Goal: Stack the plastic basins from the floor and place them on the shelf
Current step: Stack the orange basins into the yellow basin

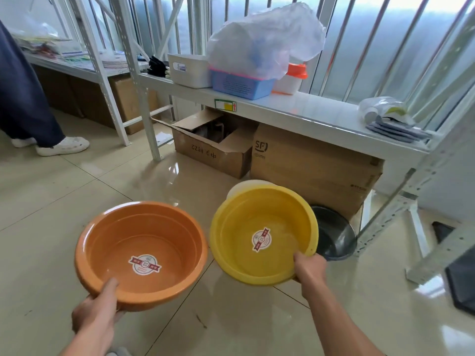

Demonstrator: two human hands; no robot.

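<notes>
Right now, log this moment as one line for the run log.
left hand: holds orange basin | right hand: holds yellow basin | dark basin: on floor | stacked: none | shelf: no basins

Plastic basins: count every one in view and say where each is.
4. An orange basin in the left hand; a yellow basin in the right hand; a white basin partly hidden behind the yellow; a dark basin on the floor. More may be hidden.

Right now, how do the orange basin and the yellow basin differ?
The orange basin is gripped by the left hand; the yellow basin by the right hand. The orange one sits nearly level, while the yellow one tilts toward the camera. Both are round, empty, and have a sticker inside.
</notes>
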